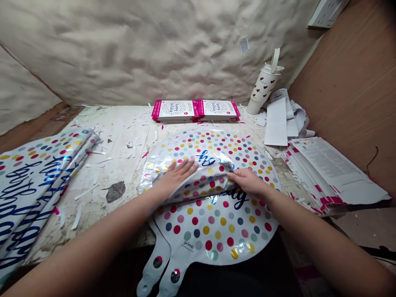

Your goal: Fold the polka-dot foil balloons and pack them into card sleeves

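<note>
Flat, round foil balloons (216,231) with coloured dots and blue lettering lie stacked in front of me. Two of their tails stick out over the table's front edge. The top balloon's near part is folded up and over, forming a dotted flap (204,183) across the middle. My left hand (175,177) lies flat with fingers stretched out on the flap's left part. At the flap's right end my right hand (247,180) pinches the foil edge between thumb and fingers.
More dotted foil balloons (37,181) lie folded at the left. Two stacks of printed packs (194,110) stand at the back, near a white tumbler (262,88). White papers (276,121) and a pile of printed cards (337,171) occupy the right. Paper scraps litter the worn table (120,152).
</note>
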The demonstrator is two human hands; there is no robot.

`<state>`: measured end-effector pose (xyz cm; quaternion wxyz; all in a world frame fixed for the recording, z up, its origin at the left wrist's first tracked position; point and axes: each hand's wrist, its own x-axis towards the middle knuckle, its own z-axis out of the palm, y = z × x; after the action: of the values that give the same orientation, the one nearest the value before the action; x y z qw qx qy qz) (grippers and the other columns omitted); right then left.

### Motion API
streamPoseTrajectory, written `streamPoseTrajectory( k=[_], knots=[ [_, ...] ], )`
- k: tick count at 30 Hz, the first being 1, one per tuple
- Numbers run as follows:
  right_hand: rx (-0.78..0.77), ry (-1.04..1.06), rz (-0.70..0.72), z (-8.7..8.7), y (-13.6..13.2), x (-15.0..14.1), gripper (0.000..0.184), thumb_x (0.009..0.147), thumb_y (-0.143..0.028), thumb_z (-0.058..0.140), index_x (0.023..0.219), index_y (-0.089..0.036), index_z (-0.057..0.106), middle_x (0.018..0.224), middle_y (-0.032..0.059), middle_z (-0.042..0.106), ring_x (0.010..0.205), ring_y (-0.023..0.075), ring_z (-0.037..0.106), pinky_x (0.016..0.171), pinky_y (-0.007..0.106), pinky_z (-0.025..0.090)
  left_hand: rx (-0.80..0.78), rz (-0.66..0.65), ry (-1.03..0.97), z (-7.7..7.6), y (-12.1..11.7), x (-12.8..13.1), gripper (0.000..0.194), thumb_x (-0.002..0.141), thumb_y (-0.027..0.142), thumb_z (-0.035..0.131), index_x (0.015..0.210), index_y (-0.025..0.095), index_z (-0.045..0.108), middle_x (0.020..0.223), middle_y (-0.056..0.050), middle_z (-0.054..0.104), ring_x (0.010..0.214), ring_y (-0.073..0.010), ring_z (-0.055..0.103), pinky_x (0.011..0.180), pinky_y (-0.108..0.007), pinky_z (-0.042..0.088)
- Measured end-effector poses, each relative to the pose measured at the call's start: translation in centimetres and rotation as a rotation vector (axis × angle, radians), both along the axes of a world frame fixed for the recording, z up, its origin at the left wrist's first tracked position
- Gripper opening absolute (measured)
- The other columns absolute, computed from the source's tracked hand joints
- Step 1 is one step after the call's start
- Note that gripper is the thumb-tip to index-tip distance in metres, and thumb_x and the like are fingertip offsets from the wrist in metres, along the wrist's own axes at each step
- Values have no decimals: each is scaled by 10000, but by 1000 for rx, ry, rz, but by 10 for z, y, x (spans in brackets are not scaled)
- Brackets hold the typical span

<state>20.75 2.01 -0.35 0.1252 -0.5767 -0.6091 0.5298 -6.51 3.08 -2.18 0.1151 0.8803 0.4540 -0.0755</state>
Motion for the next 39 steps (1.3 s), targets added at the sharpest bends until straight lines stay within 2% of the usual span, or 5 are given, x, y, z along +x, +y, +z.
streamPoseTrajectory(
  k=[8, 16, 23, 29, 39],
  knots=[
    [-213, -201, -126, 12, 27, -26, 323, 835, -488, 464, 785, -180, 548, 520, -15, 488, 372, 97, 449, 367, 225, 381, 375, 585, -244, 29, -28, -81, 490, 926, 352, 247, 1329, 113, 389, 1375, -142, 408, 1285, -264, 337, 1025, -465, 313],
    [-138, -385, -90, 10, 31, -32, 294, 843, -449, 458, 857, -181, 578, 665, 56, 590, 493, 165, 565, 460, 302, 472, 224, -61, -186, 14, -92, 19, 582, 898, 425, 350, 1371, 88, 321, 1435, -162, 287, 1327, -299, 238, 1054, -469, 271],
    [777, -506, 389, -4, -1, -46, 545, 899, -476, 305, 1390, -243, 266, 1442, 58, 306, 1323, 269, 254, 1068, 487, 215, 62, 16, -108, -2, -94, 14, 716, 872, 581, 261, 1419, 123, 192, 1480, -137, 116, 1359, -303, 84, 1081, -474, 160],
    [648, -617, 420, -13, -10, -25, 781, 826, -622, 345, 1425, -149, 181, 1488, 124, 131, 1357, 303, 120, 1072, 525, 149, 49, 7, -121, 0, -95, 12, 707, 877, 571, 268, 1424, 135, 168, 1485, -122, 102, 1365, -281, 70, 1089, -455, 140],
    [1399, -201, 600, -12, -63, -24, 352, 882, -125, 420, 1203, -241, 508, 1113, 61, 633, 1146, 209, 511, 1059, 476, 292, 111, 213, -111, 12, -83, 27, 541, 844, 257, 427, 1347, 69, 361, 1377, -175, 393, 1280, -290, 344, 1050, -444, 286]
  ],
)
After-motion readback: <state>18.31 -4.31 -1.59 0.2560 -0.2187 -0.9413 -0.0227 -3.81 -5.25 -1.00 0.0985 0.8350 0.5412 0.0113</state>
